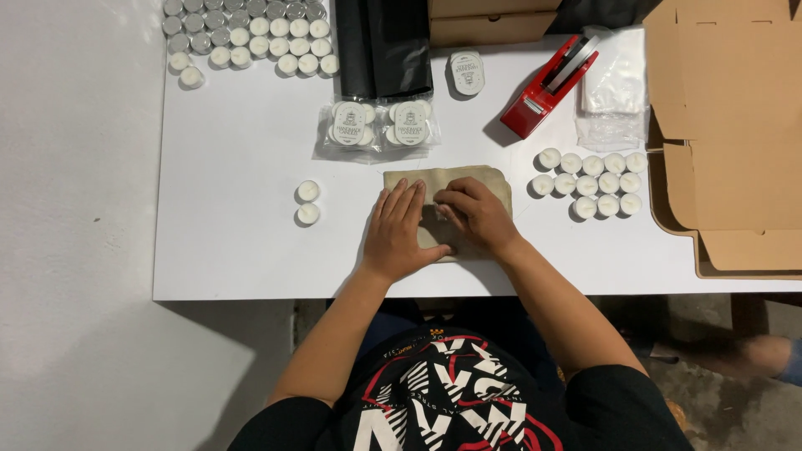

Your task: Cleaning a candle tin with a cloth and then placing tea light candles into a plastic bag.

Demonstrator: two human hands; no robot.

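A beige cloth pouch (468,178) lies flat on the white table (242,242) right in front of me. My left hand (399,230) rests palm down on its left part, fingers together and stretched out. My right hand (473,214) lies on the pouch's middle with the fingers curled, pinching at something small and pale near the fingertips; what it is I cannot tell. Two loose white tealight candles (307,202) stand to the left of the pouch. A group of several tealights (591,184) stands to its right.
Two clear bags of tealights (378,125) lie behind the pouch, with black rolls (383,46) further back. Many tealights (246,33) fill the far left corner. A red tape dispenser (547,83), a stack of clear bags (614,88) and an open cardboard box (731,134) sit to the right.
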